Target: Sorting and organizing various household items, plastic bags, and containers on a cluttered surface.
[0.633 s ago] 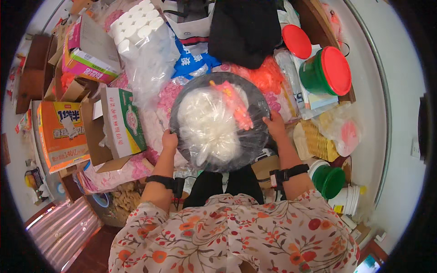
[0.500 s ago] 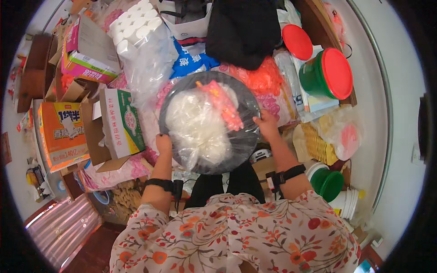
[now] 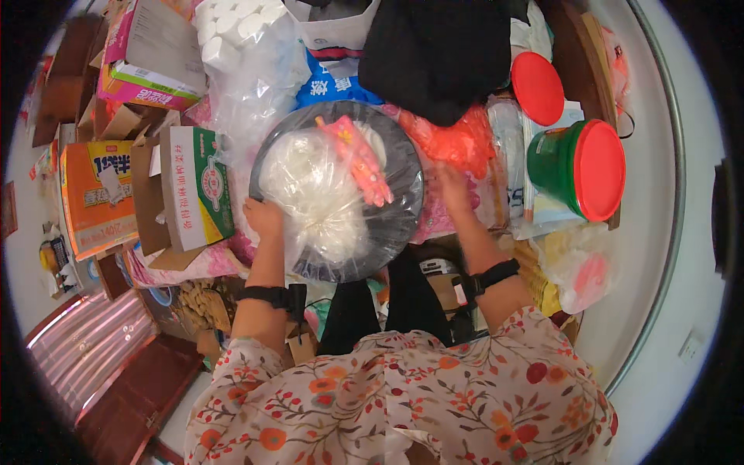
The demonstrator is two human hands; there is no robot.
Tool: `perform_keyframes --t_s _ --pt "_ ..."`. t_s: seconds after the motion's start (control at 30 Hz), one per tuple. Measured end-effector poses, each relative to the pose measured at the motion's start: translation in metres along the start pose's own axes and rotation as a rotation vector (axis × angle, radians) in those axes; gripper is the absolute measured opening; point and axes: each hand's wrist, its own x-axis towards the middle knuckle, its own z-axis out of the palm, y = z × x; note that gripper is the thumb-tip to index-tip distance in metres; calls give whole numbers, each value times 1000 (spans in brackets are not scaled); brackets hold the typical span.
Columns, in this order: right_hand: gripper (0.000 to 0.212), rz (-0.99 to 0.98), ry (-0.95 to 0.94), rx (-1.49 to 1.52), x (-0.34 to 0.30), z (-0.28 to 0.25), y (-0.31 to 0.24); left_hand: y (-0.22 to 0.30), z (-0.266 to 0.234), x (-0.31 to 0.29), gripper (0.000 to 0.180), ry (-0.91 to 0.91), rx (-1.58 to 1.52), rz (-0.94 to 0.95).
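A large round black tray (image 3: 401,232) with clear plastic film over it is in front of me, above the pink floral cloth. On it lie a clear plastic bag of whitish contents (image 3: 314,186) and a pink-and-red packet (image 3: 358,159). My left hand (image 3: 264,220) is closed on the tray's left edge, some fingers hidden by the rim. Just off the right edge is my right hand (image 3: 452,188), slightly blurred, its fingers stretched out and holding nothing. A crumpled red-orange plastic bag (image 3: 463,141) lies just beyond it.
Open cardboard boxes, one green and white (image 3: 203,186) and one orange (image 3: 101,198), stand at left. Wrapped white paper rolls (image 3: 232,27) and black cloth (image 3: 434,58) lie at the back. A green bucket with a red lid (image 3: 598,170) is at right, beside a loose red lid (image 3: 538,88).
The tray has shifted left and slightly away from me in the picture, my left hand still on it. My right hand has let go of the right edge and come away from it.
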Motion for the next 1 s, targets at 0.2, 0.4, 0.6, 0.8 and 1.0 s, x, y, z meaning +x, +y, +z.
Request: perform_keyframes --t_s 0.2,0.4,0.6,0.8,1.0 --pt "55 214 297 -406 47 -56 38 69 -33 -51 54 293 -196 351" --pt "58 350 343 -484 99 -104 98 135 -50 -102 51 137 -404 638" --pt "51 300 203 -377 48 -68 40 134 -62 -120 49 107 -382 838" --pt "60 788 106 52 -42 -83 23 157 -60 -143 50 -53 -397 994" --pt "71 281 270 -172 -23 -69 -6 173 -43 -156 46 -292 -531 1127"
